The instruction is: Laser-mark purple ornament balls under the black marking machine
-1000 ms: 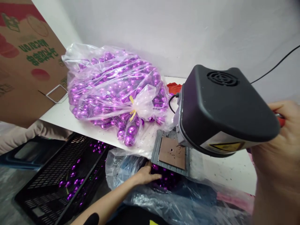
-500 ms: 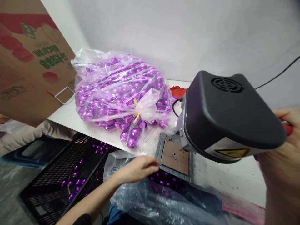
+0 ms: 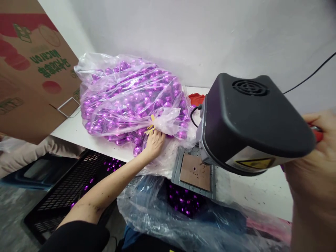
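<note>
A clear plastic bag of shiny purple balls [image 3: 126, 98] lies on the white table [image 3: 70, 129], tied with a yellow band. My left hand [image 3: 154, 142] reaches up to the bag's lower front, just under the knot, fingers curled against the plastic and the balls there. My right hand [image 3: 313, 164] is at the right edge, closed around a red handle [image 3: 317, 133] behind the black machine head [image 3: 252, 119]. Below that head sits a grey plate with a brown pad [image 3: 195, 171].
A second open bag with purple balls [image 3: 183, 203] sits below the table edge. A black crate [image 3: 65, 189] with a few loose purple balls stands at lower left. A cardboard box [image 3: 31, 70] leans at upper left. A black cable [image 3: 309, 73] runs along the wall.
My left hand rose out of the lower bag, passed the table edge and now touches the tied bag on the table. My right hand stayed on the red handle.
</note>
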`<action>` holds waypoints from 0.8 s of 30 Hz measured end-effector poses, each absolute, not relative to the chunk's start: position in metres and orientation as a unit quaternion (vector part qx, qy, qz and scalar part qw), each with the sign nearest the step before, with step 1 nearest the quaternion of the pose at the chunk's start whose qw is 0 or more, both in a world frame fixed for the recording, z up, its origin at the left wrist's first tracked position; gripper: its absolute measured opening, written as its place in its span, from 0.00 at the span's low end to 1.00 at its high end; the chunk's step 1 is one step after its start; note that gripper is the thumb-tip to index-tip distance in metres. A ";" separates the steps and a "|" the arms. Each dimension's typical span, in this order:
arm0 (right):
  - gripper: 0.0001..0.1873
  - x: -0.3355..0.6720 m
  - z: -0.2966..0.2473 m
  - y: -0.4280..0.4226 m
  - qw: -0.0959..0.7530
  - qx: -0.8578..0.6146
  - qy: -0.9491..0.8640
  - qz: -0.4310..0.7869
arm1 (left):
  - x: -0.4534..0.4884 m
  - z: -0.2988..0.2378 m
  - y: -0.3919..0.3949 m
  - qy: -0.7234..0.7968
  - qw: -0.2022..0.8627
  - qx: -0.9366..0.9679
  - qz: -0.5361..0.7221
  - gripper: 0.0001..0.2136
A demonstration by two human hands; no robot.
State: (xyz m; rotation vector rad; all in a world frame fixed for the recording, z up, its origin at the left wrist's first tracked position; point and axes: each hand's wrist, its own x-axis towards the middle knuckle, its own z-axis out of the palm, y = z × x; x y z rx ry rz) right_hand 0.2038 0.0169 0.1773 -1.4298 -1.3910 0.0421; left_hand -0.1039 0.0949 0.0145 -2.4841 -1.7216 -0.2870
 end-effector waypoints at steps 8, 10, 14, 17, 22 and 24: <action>0.12 0.199 0.184 0.013 0.531 -0.622 -0.575 0.013 | -0.106 0.063 0.049 -0.512 -0.078 -0.825 -0.227 0.22; 0.13 0.200 0.183 0.013 0.535 -0.619 -0.574 0.022 | -0.106 0.073 0.026 -0.514 -0.211 -0.765 -0.325 0.22; 0.11 0.200 0.182 0.015 0.548 -0.619 -0.562 0.035 | -0.099 0.062 -0.007 -0.452 -0.593 -0.497 -0.444 0.23; 0.09 0.200 0.184 0.016 0.551 -0.608 -0.572 0.021 | -0.085 0.035 -0.018 -0.340 -0.770 -0.317 -0.437 0.25; 0.12 0.202 0.183 0.017 0.558 -0.584 -0.589 0.031 | -0.061 0.010 -0.018 -0.300 -0.799 -0.258 -0.453 0.19; 0.13 0.203 0.182 0.018 0.562 -0.580 -0.587 0.043 | -0.057 0.011 -0.015 -0.296 -0.805 -0.253 -0.447 0.19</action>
